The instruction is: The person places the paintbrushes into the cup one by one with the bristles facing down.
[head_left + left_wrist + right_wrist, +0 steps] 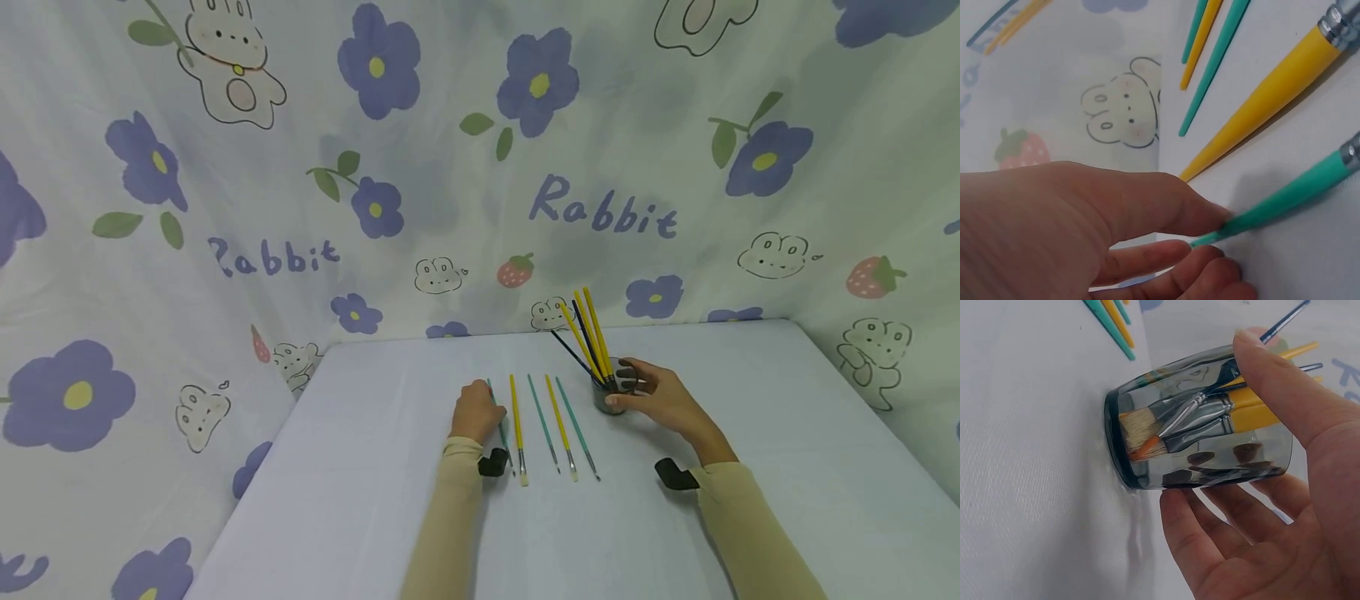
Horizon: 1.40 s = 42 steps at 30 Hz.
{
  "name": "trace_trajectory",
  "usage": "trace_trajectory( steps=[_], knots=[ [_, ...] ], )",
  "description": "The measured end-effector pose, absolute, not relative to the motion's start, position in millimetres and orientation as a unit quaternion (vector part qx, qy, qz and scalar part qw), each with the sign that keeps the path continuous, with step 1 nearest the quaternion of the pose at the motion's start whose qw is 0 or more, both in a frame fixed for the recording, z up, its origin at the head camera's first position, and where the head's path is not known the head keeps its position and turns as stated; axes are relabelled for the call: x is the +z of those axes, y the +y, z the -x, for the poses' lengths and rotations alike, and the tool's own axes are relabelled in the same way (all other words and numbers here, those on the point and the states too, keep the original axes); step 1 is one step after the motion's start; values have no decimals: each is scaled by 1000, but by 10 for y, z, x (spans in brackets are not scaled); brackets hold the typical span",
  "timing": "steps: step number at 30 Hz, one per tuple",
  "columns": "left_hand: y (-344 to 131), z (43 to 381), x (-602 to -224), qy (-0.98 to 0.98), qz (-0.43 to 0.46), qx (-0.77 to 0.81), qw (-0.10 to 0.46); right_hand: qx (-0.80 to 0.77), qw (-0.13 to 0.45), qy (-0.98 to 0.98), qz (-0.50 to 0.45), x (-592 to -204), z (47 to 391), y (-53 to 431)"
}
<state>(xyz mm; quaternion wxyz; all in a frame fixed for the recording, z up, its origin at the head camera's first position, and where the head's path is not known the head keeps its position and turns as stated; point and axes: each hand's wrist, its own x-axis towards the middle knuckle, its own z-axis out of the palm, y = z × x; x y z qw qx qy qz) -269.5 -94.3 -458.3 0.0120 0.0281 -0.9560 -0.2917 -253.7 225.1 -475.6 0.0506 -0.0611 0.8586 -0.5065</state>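
L hand [477,414] pinched a green brush [1291,195] by its thin end; R hand [666,400] held a glass [1272,447].
L thumb & fingertips nearly met on the handle, leftmost in a row of 5; R thumb & fingers spread wide w/ glass betw. them, yellow & dark brushes [598,333] inside, bristles down. Other 4 brushes [517,417], yellow/green alternating, lay on white table [360,467], bristles twd person. Rabbit-print cloth [450,167] hung behind.
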Motion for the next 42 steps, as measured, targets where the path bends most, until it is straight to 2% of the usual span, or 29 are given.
trace_trajectory(
  steps=[13,20,30,42],
  knots=[
    [-874,2676,-4614,-973,-27,-222,66,-508,46,858,64,-4746,2527,2249],
    [-891,2676,-4633,-977,-22,-199,77,-515,46,853,70,-4748,2528,2256],
    [-1063,2694,-4550,-963,-37,-265,18,-514,50,854,67,-4740,2535,2260],
    [-1200,2771,-4461,-919,-35,-392,-13,-507,48,859,62,-4745,2540,2257]
  ],
)
